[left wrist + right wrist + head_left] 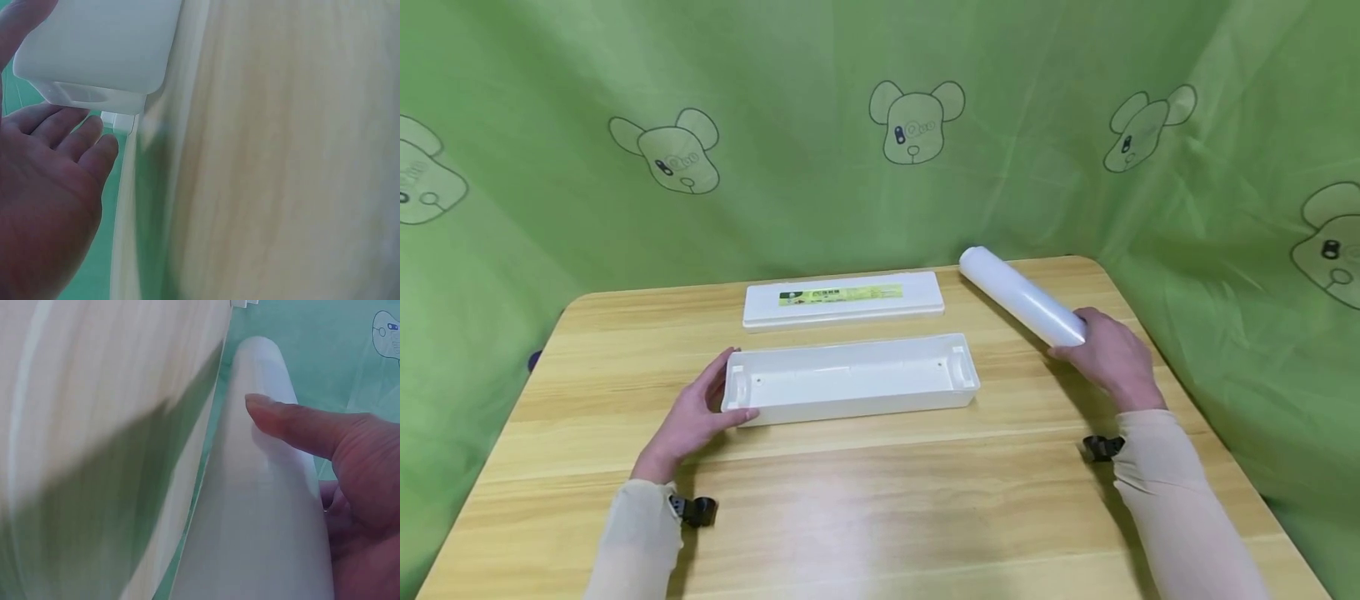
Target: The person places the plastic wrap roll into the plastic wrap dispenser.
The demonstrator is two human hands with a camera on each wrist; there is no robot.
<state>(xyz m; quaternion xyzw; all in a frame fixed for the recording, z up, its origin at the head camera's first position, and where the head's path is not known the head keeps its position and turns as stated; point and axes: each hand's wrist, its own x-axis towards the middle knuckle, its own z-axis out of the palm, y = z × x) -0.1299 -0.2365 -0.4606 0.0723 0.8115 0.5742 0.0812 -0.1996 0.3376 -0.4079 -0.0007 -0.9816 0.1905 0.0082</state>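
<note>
Gripping the white roll (1022,294) — right hand (1115,354).

**Green printed cloth curtain (790,50) around a pale wood-grain table (1015,517)**

Grey-outlined bear-head prints (913,143) with round ears mark the curtain: one near 12 o'clock in the head view, others near 10 and 2, and two cut by the frame edges towards 9 and 3. The table's grain runs from 9 to 3 o'clock, and its far corners are rounded. Near 9 o'clock, a dark purple object (534,361), too small to make out, shows beside the table's edge.
</note>
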